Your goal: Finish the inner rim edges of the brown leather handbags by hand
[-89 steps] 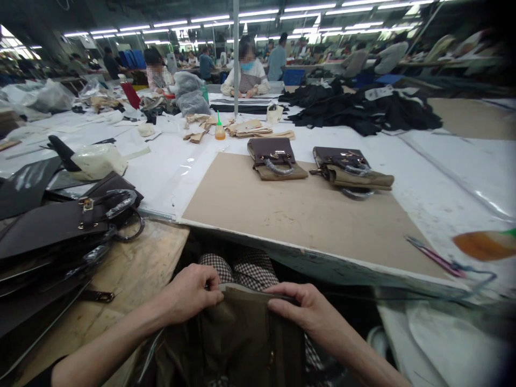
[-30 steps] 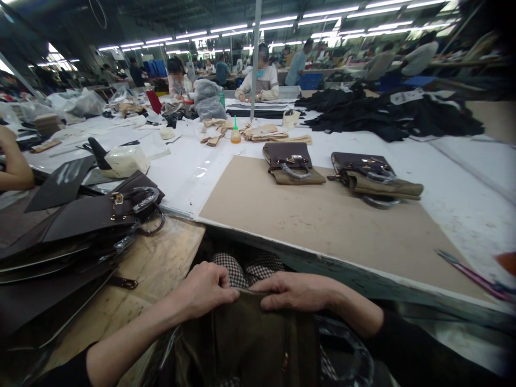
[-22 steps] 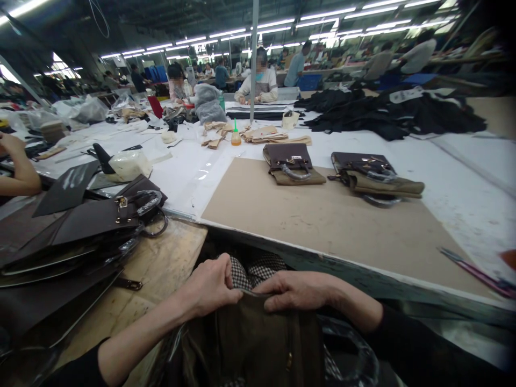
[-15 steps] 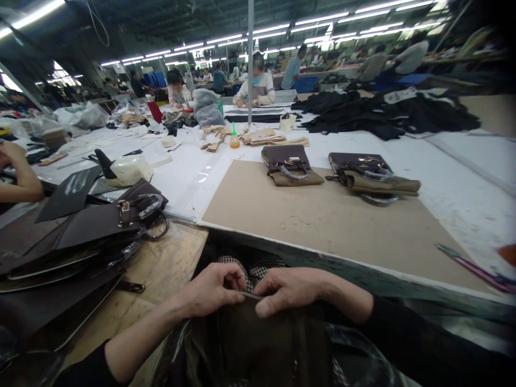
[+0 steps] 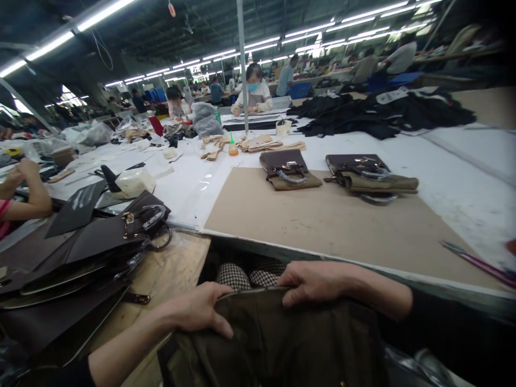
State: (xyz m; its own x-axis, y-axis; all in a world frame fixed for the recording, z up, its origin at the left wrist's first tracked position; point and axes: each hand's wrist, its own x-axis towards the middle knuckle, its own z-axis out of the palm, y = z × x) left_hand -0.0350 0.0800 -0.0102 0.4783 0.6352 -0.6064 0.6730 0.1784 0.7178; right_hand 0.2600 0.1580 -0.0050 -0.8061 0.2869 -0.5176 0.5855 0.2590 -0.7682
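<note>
- The olive-brown fabric bag [image 5: 298,336] fills the near centre over the lap [image 5: 233,276], its far edge probably kept taut between both hands.
- The right hand [image 5: 316,282] pinches that edge; the left hand [image 5: 201,309] spreads thumb from forefinger, grip unclear.
- Stacked handbags [image 5: 94,236] crowd the left forearm [image 5: 135,344].
- Farther, two folded handbags [image 5: 284,160] straddle cardboard [image 5: 250,215] on the surface [image 5: 183,201].

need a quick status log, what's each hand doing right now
Left hand: touching the olive fabric; cannot tell whether it grips.
Right hand: closed, holding the olive fabric's edge between thumb and fingers.
</note>
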